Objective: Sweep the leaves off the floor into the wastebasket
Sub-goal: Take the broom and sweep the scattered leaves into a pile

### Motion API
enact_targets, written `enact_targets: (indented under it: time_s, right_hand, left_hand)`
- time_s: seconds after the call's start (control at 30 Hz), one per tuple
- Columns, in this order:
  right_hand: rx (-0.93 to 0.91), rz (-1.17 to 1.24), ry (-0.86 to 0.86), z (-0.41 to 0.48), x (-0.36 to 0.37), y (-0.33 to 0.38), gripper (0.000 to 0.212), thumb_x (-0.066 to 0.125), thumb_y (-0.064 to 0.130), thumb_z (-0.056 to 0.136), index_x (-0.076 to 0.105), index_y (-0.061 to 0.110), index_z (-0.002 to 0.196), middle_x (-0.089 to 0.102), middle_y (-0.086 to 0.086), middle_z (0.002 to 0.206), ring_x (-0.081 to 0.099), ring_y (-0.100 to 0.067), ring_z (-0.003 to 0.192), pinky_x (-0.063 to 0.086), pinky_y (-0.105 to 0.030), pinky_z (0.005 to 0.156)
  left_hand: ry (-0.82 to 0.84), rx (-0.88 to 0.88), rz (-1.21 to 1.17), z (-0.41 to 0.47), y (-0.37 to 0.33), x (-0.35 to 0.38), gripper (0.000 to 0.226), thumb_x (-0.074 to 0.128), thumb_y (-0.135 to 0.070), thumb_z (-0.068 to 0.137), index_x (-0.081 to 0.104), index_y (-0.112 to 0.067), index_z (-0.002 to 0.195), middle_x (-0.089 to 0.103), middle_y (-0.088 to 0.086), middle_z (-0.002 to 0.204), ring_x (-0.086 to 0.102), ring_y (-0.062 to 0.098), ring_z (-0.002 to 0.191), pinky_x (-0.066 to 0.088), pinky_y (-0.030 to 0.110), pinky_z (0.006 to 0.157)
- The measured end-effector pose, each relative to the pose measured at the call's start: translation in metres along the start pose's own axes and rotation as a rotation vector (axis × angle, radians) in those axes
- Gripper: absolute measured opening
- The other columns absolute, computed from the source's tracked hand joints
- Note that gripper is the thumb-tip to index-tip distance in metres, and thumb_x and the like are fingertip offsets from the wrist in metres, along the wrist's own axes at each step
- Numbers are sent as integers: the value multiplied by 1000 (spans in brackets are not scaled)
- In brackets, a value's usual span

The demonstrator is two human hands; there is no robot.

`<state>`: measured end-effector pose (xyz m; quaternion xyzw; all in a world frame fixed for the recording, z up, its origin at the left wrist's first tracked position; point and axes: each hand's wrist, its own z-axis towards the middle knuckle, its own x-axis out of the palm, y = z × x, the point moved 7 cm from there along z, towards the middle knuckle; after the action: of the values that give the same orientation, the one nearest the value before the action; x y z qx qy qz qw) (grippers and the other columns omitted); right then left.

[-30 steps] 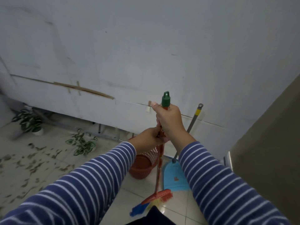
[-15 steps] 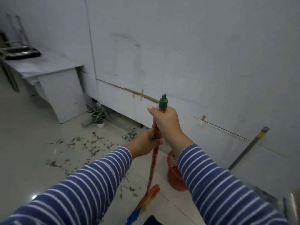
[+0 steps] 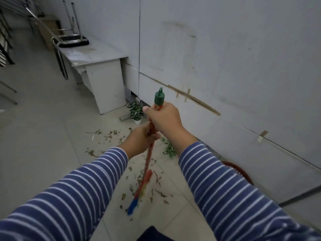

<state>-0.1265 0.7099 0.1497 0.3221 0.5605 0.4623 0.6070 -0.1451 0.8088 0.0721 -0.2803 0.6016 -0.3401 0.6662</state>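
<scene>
Gripping the broom (image 3: 148, 159) with both hands, a person in striped blue sleeves holds its orange handle close to upright, the top leaning a little toward the wall (image 3: 225, 58). The right hand (image 3: 165, 119) wraps the very top of the handle, just under the green cap (image 3: 159, 98), with the thumb pointing left. The left hand (image 3: 142, 138) curls round the handle directly below it, and the 2 hands are touching or nearly so. The broom head (image 3: 139, 193) is down at the tiled floor (image 3: 43, 127), well below both hands, its red block and blue-tipped bristles blurred.

Leaves (image 3: 123, 196) lie scattered about the broom. 1 loose patch surrounds the head on both sides, and another spreads left of the handle, beyond the left hand. The red wastebasket (image 3: 242, 169) stands right of the broom by the wall, well apart from the head, with only part of its rim showing past the right sleeve.

A small plant in a white pot (image 3: 136, 112) sits beyond the broom, just left of the cap. A second leafy sprig (image 3: 169, 148) lies just right of the handle, its base hidden. Farther left of the broom, a white desk (image 3: 104, 80) stands against the wall with an upturned chair (image 3: 73, 39) on top.
</scene>
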Motion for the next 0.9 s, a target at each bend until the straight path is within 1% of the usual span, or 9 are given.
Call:
enact_targets:
  time_s: [0.07,0.13,0.23,0.4,0.5,0.57,0.77,0.83,0.9]
  right_hand:
    - [13,-31,59,19,15,-1,24,66,42,75,62,20,66,68,-1,71,65,-20,69,56,-35,67]
    - [26,-69,111,40,30,-2,22,66,42,75,61,22,66,67,0,72,64,-18,70,55,-33,67]
    - [48,-68,156,66,49,-3,21,67,38,76,62,19,68,65,1,71,62,-17,69,54,-33,67]
    - [26,-61,220,99,88,7,24,66,31,78,65,7,76,61,-3,70,57,-18,66,55,-38,71]
    - [-4,-75,247,116,117,18,27,65,30,79,65,3,78,64,-9,71,61,-24,70,55,-41,73]
    - [-15,-92,261,127,138,25,28,66,33,78,66,4,76,68,-11,76,65,-27,75,55,-40,72]
    - [-57,-119,242,161,217,52,31,66,35,78,67,4,74,69,-10,72,65,-25,72,56,-40,71]
    - [-43,-112,235,171,248,61,27,66,35,77,64,11,66,66,-6,68,64,-24,70,55,-39,69]
    - [-22,-98,219,178,278,71,25,67,35,76,58,19,59,61,1,63,59,-18,65,51,-33,65]
  left_hand:
    - [-19,-25,-11,13,15,-9,21,64,-25,84,50,-40,79,60,-17,80,56,-8,71,38,9,57]
    - [-20,-63,-19,28,29,-17,20,62,-26,85,49,-41,83,59,-20,84,57,-4,78,40,15,63]
    - [-35,-99,-1,49,49,-30,22,61,-27,86,47,-44,91,56,-25,82,56,-2,80,42,20,66]
    - [-113,-127,6,74,81,-61,25,60,-26,86,48,-48,83,58,-23,81,55,-5,78,42,20,66]
    - [-156,-146,6,86,103,-85,24,58,-23,86,49,-44,80,59,-19,81,55,-2,77,41,21,65]
    - [-170,-146,8,93,118,-103,23,57,-21,87,50,-40,78,59,-17,79,56,-1,75,41,21,63]
    - [-169,-133,-2,113,174,-169,20,58,-23,87,51,-40,78,61,-17,79,57,1,76,42,21,65]
    - [-166,-128,1,118,193,-196,22,58,-23,87,50,-40,77,59,-19,77,56,-1,76,43,22,65]
    - [-156,-132,1,122,213,-223,22,57,-22,87,50,-40,76,58,-22,78,55,-2,77,45,26,68]
